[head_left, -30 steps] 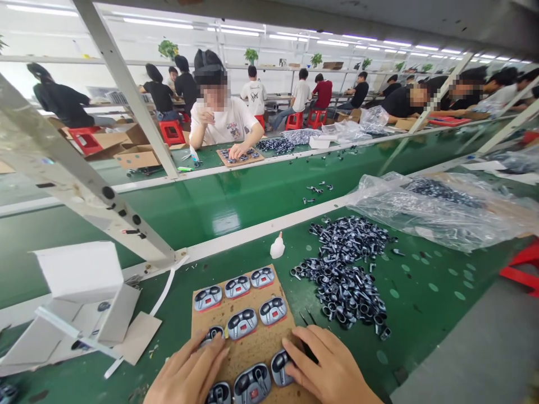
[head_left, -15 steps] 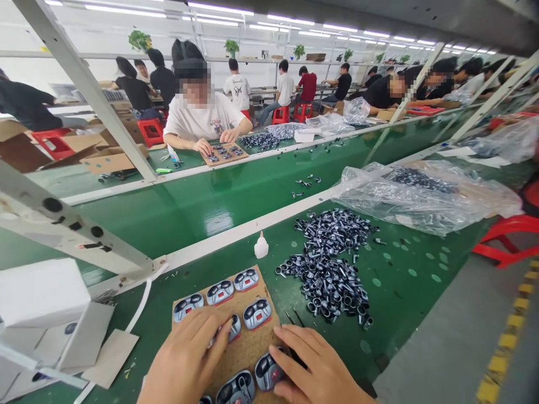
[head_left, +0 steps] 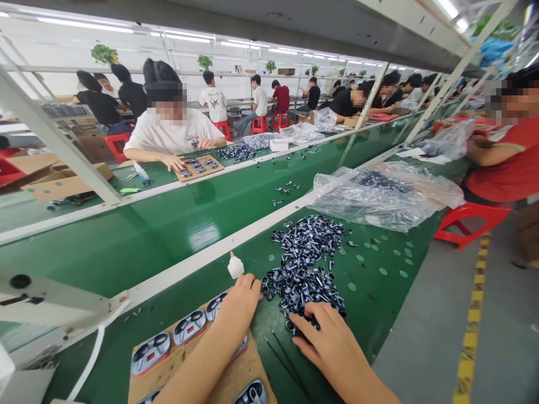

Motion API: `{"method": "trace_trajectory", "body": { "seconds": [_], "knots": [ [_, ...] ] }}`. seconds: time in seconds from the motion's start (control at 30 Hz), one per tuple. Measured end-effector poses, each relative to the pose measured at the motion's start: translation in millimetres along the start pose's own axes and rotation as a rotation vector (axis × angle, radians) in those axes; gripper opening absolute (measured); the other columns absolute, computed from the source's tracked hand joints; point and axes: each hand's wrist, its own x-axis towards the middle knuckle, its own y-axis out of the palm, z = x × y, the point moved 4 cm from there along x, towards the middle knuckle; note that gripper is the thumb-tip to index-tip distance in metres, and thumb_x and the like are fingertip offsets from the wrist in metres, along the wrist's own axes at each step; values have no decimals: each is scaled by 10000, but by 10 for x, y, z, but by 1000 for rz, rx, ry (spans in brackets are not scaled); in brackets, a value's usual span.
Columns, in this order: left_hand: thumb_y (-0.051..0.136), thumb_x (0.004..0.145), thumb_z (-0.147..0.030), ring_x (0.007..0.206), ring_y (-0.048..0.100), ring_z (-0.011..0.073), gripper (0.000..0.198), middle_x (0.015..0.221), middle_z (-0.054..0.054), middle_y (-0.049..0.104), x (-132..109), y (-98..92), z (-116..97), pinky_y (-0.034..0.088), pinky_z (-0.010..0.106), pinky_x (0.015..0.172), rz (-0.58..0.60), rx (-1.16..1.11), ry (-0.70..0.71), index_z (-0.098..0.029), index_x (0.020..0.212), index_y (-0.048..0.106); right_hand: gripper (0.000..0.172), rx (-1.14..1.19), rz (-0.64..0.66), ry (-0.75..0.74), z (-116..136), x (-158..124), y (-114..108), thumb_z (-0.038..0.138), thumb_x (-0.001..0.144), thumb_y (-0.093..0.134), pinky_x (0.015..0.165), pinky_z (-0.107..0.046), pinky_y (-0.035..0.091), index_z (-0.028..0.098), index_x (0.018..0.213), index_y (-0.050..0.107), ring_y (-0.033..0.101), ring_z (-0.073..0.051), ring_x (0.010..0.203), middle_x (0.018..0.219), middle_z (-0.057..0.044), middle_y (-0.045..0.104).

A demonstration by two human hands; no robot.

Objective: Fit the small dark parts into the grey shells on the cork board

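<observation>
My left hand point(head_left: 241, 302) reaches across a brown board point(head_left: 185, 387) to the near-left edge of a pile of small dark ring-ended parts point(head_left: 314, 280). Its fingers are bent and slightly apart, with no held part showing; the thumb is hidden. My right hand point(head_left: 326, 335) is open at the pile's near edge, thumb and forefinger apart beside a loose ring part. Grey oval pieces with dark hollows and red marks, such as this grey piece point(head_left: 189, 327), sit in rows on the board. My left forearm covers some of them.
A white bottle point(head_left: 236, 267) with a pinkish tip stands beyond my left hand. Two thin dark tools point(head_left: 280, 353) lie right of the board. A clear plastic bag point(head_left: 379, 193) of parts lies farther right. A co-worker point(head_left: 174, 132) sits across the green conveyor point(head_left: 168, 230).
Both hands have left the grey pieces on the board and moved right to the pile of ring parts. The view has swung right, bringing a person in red into sight.
</observation>
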Motion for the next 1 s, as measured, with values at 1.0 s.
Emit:
{"method": "trace_trajectory", "body": {
  "seconds": [1.0],
  "knots": [
    [395,967,-356,913,667,63,259,1034,-13,658,-1268,-423,628,544,118,738,-310,-569,-308,-291,1178,530,295,618,195,-33,401,169,177,203,960,417,736,-131,565,250,1070,687,695,-76,818,928,24,728]
  ]
}}
